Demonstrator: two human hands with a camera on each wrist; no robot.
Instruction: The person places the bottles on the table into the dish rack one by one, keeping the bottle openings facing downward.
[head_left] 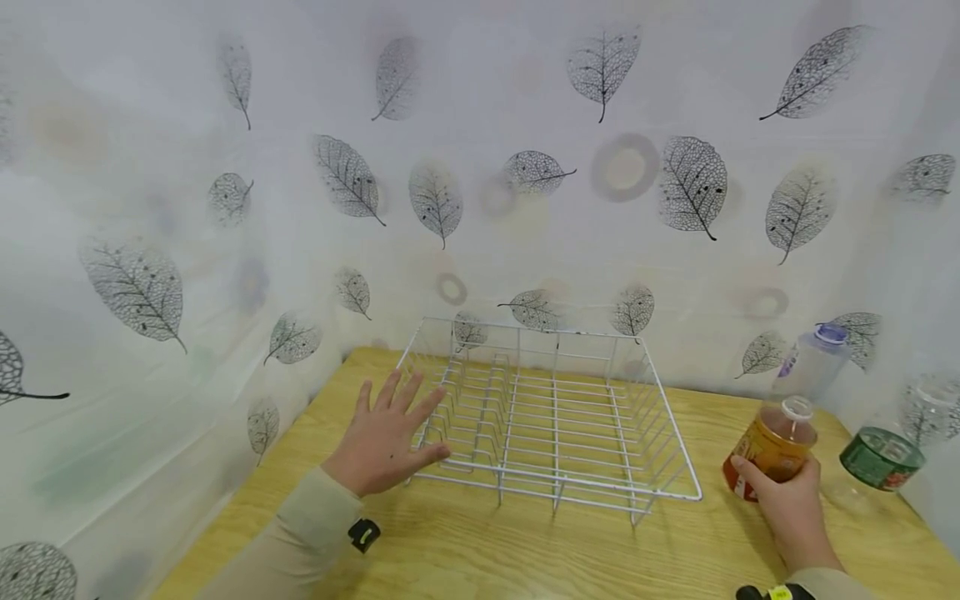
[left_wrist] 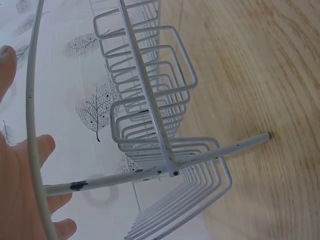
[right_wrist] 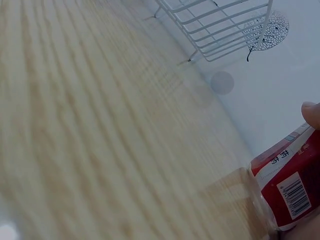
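My right hand [head_left: 795, 504] grips a clear plastic bottle [head_left: 772, 446] with a red and orange label, right of the rack. In the right wrist view the red bottle's label [right_wrist: 290, 182] shows a barcode, and its base is close to the table; I cannot tell whether it touches. A white wire dish rack [head_left: 558, 479] stands at the middle of the table. Beside its left end is my left hand [head_left: 386, 437], fingers straight and spread, holding nothing. The left wrist view shows that hand [left_wrist: 20, 185] behind a rack wire [left_wrist: 32, 115]; contact is unclear.
Behind the gripped bottle stands a clear bottle [head_left: 810, 367] with a purple top. A clear container with a green label [head_left: 881, 458] is at the far right, near another clear vessel [head_left: 930, 408]. Leaf-patterned sheeting [head_left: 480, 108] borders the wooden table [head_left: 480, 550].
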